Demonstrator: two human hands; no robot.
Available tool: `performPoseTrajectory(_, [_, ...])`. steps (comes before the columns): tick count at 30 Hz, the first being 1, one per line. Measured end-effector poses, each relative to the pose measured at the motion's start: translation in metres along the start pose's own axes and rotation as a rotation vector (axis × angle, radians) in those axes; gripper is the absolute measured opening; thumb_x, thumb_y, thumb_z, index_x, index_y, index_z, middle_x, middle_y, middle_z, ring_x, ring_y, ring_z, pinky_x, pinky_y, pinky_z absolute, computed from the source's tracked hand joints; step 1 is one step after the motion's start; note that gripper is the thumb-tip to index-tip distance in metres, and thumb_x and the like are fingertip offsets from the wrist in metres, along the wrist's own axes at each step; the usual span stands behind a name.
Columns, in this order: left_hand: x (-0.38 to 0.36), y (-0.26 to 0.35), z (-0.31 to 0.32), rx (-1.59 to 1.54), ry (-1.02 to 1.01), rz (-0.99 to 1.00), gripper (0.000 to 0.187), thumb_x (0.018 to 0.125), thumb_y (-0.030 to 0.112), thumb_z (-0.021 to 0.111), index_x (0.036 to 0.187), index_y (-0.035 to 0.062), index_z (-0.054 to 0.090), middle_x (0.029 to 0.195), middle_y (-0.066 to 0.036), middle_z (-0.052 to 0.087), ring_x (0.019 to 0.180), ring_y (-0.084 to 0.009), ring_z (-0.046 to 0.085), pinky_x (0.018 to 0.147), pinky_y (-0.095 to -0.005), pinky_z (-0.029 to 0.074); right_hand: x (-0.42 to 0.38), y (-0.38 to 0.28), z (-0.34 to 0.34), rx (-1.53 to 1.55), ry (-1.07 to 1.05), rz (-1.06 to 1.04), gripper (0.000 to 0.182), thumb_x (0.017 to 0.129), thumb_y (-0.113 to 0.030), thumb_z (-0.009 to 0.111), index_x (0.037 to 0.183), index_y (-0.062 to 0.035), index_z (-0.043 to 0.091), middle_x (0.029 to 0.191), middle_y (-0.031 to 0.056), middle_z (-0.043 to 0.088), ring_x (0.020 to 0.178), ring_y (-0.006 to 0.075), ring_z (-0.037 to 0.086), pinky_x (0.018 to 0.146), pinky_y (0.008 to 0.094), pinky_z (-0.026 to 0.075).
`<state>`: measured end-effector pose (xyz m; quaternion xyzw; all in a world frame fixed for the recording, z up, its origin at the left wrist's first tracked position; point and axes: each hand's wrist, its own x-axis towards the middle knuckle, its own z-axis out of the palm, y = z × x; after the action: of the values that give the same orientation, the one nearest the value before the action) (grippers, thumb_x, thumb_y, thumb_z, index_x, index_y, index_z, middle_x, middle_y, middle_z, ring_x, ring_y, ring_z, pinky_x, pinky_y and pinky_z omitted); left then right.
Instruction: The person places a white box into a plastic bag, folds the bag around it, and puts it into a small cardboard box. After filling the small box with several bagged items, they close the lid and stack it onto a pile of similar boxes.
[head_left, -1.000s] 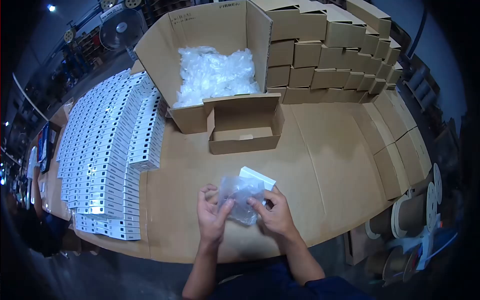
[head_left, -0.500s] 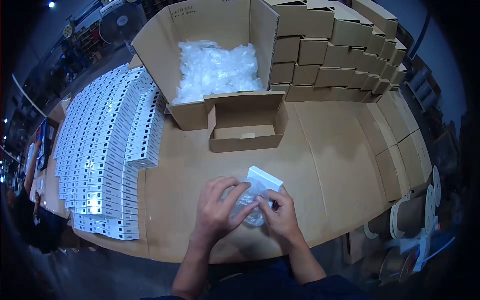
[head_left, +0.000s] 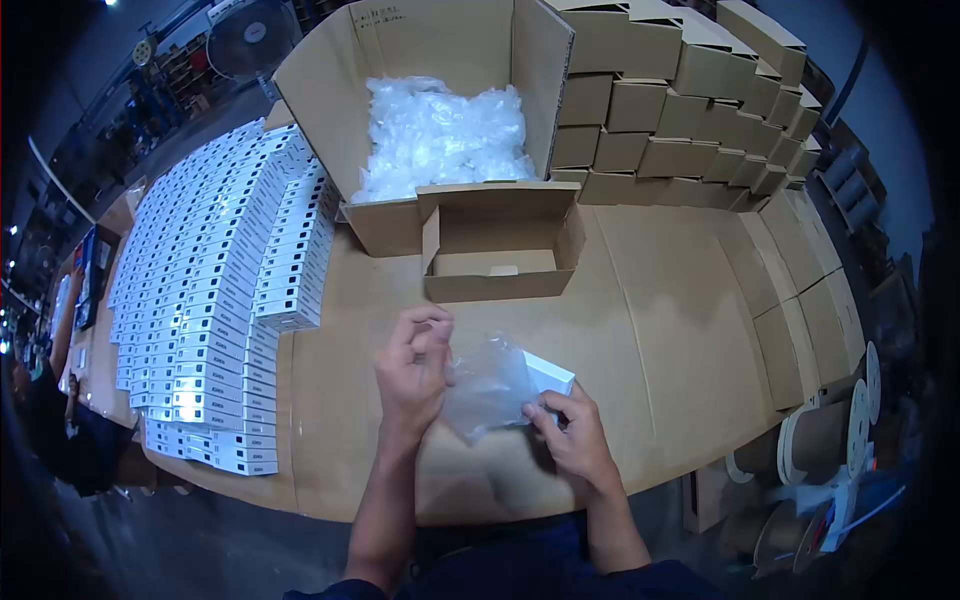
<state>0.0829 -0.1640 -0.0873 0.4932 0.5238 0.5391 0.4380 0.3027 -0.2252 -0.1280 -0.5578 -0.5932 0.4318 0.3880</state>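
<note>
A small white box (head_left: 548,373) sticks out from behind a clear plastic bag (head_left: 488,390) above the table. My right hand (head_left: 572,430) is closed on the box's near end, with its thumb pressing the bag's right edge against it. My left hand (head_left: 415,365) is raised at the bag's left edge, fingers curled in. The bag spreads out flat between both hands, right beside the left fingers; whether they pinch it I cannot tell. Beyond the hands stands an open brown carton (head_left: 500,285).
Stacked white boxes (head_left: 215,320) fill the table's left side. At the back, a large carton (head_left: 320,110) holds many clear plastic bags (head_left: 445,140). Brown cartons (head_left: 690,120) are piled at the back right, with cable spools (head_left: 815,440) off the right edge. A person (head_left: 75,430) is at far left.
The crumpled bag has been spread out flat. My left hand has moved up and left, its fingers curling in. My right hand keeps hold of the white box, shifted slightly right.
</note>
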Motion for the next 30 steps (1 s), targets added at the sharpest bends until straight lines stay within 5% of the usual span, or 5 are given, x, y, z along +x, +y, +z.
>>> performPoseTrajectory(3, [0.012,-0.041,-0.005,-0.279,0.212,0.407,0.055,0.101,0.033,0.071,0.137,-0.0001,0.045,0.093,-0.005,0.062,0.096,-0.0145,0.060,0.082,-0.0283,0.051,0.002,0.007,0.005,0.068,0.082,0.015,0.016,0.094,-0.013,0.075,0.093,0.0026,0.074,0.099,0.0165,0.063,0.085,0.0257,0.062,0.076,0.0354,0.049])
performPoseTrajectory(7, [-0.022,-0.063,0.002,-0.599,-0.147,0.150,0.086,0.086,0.022,0.088,0.149,-0.0010,0.034,0.145,-0.015,0.047,0.131,-0.0228,0.052,0.110,-0.0403,0.045,0.007,0.016,0.009,0.159,0.151,-0.072,0.021,0.098,-0.016,0.073,0.093,0.0037,0.073,0.095,0.0110,0.060,0.082,0.0188,0.057,0.071,0.0320,0.046])
performPoseTrajectory(15, [-0.040,-0.055,0.016,-0.192,-0.238,-0.048,0.062,0.080,0.003,0.088,0.133,-0.0045,0.056,0.108,-0.010,0.073,0.099,-0.0134,0.070,0.084,-0.0296,0.059,0.005,0.024,0.019,0.224,0.074,-0.100,0.018,0.096,-0.016,0.075,0.105,-0.0005,0.074,0.101,0.0053,0.059,0.070,0.0103,0.047,0.060,0.0264,0.038])
performPoseTrajectory(22, [-0.046,-0.050,-0.001,0.125,-0.241,0.054,0.060,0.075,0.013,0.093,0.124,-0.0046,0.064,0.103,-0.012,0.075,0.095,-0.0168,0.072,0.087,-0.0329,0.059,0.035,-0.009,-0.033,0.411,0.349,-0.261,0.053,0.100,-0.003,0.059,0.151,-0.0011,0.042,0.129,0.0159,0.060,0.111,0.0198,0.060,0.097,0.0322,0.049])
performPoseTrajectory(30, [-0.053,-0.047,0.000,0.073,-0.384,-0.063,0.059,0.075,0.016,0.094,0.123,-0.0032,0.066,0.107,-0.015,0.076,0.099,-0.0196,0.073,0.090,-0.0357,0.059,0.065,-0.053,-0.035,0.391,0.189,-0.641,0.048,0.091,0.002,0.076,0.129,-0.0038,0.046,0.119,0.0117,0.058,0.106,0.0181,0.061,0.094,0.0306,0.052])
